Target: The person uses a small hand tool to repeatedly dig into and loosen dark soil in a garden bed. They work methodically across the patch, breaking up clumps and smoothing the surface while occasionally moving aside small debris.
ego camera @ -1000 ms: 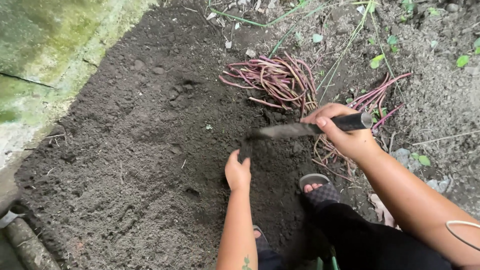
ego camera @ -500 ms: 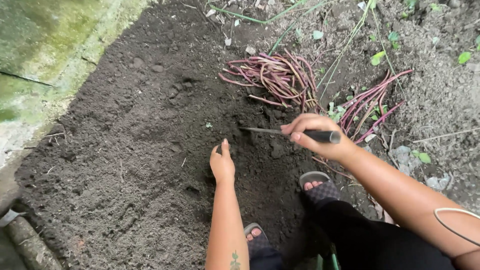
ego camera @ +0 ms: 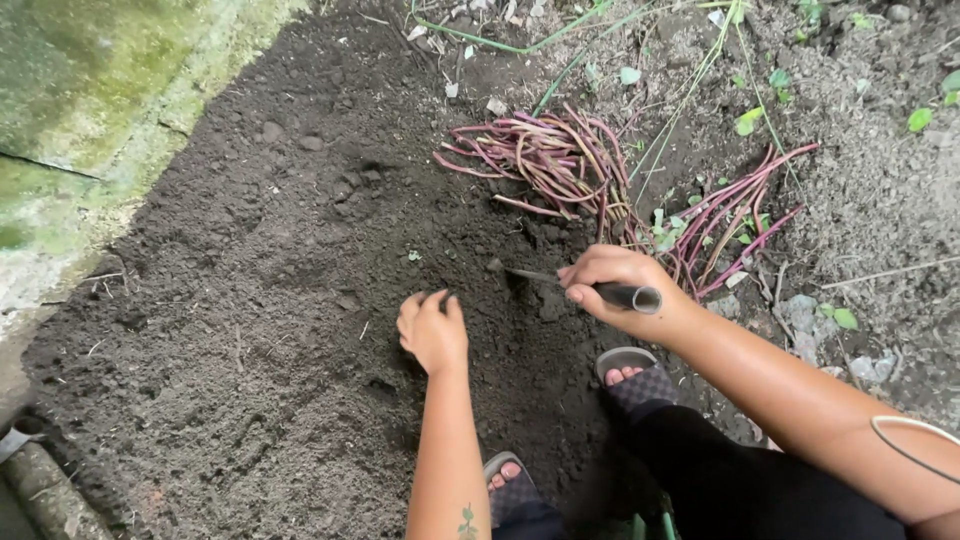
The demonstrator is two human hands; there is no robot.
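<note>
My right hand [ego camera: 612,285] grips the dark tubular handle of a knife [ego camera: 560,281] whose thin blade points left, its tip down at the dark soil [ego camera: 290,300]. My left hand [ego camera: 432,328] rests on the soil just left of the blade, fingers curled into the loose earth with nothing visibly held. A bundle of purple-red vine cuttings [ego camera: 545,160] lies on the soil beyond the knife. A second bundle of cuttings [ego camera: 730,215] lies to the right of my right hand.
A mossy concrete wall [ego camera: 90,110] borders the soil bed on the left. My sandalled feet [ego camera: 635,375] stand at the bed's near edge. Paler stony ground [ego camera: 880,180] with green weeds lies to the right, and a pipe [ego camera: 50,495] sits at bottom left.
My right hand has lowered the knife and drawn it left, turning the blade edge-on with its tip into the soil. My left hand slid left and its fingers curled into the earth.
</note>
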